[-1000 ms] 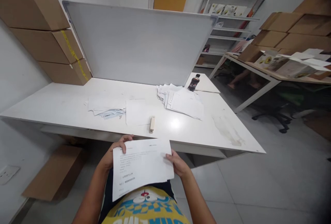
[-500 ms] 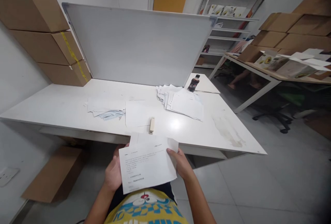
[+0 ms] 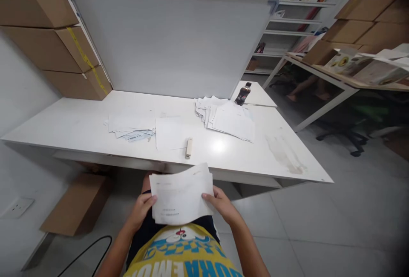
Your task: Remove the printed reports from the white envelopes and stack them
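Note:
A few printed paper sheets (image 3: 180,196) are held over my lap, in front of the table's near edge. My left hand (image 3: 142,209) pinches their left side, thumb on top. On the right side my right hand (image 3: 220,203) grips them, its thumb also on the upper face and its fingers hidden beneath. The sheets bow slightly and their edges do not quite line up. Just beyond them a cream stapler (image 3: 189,148) lies on the white table (image 3: 79,119), touching or close to a blank-looking sheet (image 3: 169,133).
A fanned pile of papers (image 3: 233,119) lies right of centre, with a dark drink bottle (image 3: 243,93) behind it. Smaller papers (image 3: 131,125) lie to the left. A whiteboard (image 3: 172,42) stands along the back, beside stacked cardboard boxes (image 3: 73,51). Another box (image 3: 76,204) sits on the floor.
The sheets have come closer together into a more even stack. My left hand has moved from under their left edge to a pinch with the thumb on top. The camera view has tilted down.

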A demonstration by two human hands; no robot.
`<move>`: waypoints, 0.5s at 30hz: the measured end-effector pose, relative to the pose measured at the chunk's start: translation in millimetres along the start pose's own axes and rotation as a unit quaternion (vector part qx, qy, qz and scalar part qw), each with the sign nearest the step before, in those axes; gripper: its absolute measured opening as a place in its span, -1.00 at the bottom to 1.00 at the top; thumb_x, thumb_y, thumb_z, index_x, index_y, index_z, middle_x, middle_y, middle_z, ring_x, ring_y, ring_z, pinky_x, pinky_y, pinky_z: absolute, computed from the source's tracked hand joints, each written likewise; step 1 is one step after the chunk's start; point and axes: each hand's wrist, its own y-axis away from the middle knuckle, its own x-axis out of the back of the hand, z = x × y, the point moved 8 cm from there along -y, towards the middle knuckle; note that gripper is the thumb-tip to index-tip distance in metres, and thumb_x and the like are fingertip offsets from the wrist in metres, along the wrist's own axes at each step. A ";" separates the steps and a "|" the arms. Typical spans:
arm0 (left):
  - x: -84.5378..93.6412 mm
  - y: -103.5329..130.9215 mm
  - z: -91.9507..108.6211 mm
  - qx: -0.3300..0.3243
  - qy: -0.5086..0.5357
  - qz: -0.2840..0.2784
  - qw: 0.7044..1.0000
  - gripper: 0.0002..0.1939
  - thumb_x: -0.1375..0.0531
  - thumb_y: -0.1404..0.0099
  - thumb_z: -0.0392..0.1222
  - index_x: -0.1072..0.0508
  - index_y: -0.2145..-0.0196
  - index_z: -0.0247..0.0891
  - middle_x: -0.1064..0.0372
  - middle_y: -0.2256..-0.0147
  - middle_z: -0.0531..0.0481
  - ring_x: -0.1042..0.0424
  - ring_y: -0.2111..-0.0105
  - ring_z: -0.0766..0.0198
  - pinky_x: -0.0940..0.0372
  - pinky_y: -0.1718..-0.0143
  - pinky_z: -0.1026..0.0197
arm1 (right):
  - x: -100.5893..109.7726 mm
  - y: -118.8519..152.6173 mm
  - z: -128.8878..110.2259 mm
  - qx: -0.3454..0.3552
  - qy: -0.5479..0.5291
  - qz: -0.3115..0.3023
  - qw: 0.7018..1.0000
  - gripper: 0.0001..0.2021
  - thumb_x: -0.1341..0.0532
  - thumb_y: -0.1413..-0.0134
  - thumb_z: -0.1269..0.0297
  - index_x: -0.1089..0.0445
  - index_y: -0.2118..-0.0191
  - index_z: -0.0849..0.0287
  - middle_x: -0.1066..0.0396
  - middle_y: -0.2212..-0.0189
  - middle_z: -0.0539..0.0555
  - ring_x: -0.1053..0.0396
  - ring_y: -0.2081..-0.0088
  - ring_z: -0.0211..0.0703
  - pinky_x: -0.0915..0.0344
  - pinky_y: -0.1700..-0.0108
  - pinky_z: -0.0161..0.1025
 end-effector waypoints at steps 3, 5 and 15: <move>-12.9 -20.0 10.6 -0.019 -0.009 0.045 0.999 -0.48 -0.34 0.04 0.19 -0.59 0.34 -0.36 -0.55 0.33 -0.22 -0.52 0.31 -0.04 -0.39 0.25 0.05 | 13.8 -7.3 2.8 -0.019 -0.033 0.067 0.997 -0.54 -0.32 0.19 0.15 -0.42 0.08 0.18 -0.54 0.23 0.11 -0.46 0.22 0.06 -0.35 0.15 -0.09; -27.7 -33.5 11.9 -0.021 0.012 0.037 0.999 -0.45 -0.33 0.01 0.18 -0.57 0.24 -0.37 -0.55 0.29 -0.22 -0.52 0.30 -0.01 -0.38 0.27 0.09 | 25.3 -10.0 6.4 -0.025 -0.039 0.106 0.993 -0.51 -0.31 0.27 0.24 -0.41 0.08 0.19 -0.54 0.24 0.10 -0.46 0.25 0.03 -0.36 0.21 -0.15; -72.5 -73.9 10.3 -0.047 -0.034 -0.012 0.998 -0.49 -0.28 -0.04 0.21 -0.56 0.35 -0.38 -0.54 0.38 -0.17 -0.47 0.38 0.10 -0.31 0.37 0.19 | 66.8 -12.8 26.1 0.000 -0.043 0.171 0.984 -0.37 -0.25 0.14 0.20 -0.25 -0.14 0.18 -0.53 0.26 0.12 -0.46 0.37 0.01 -0.37 0.37 -0.14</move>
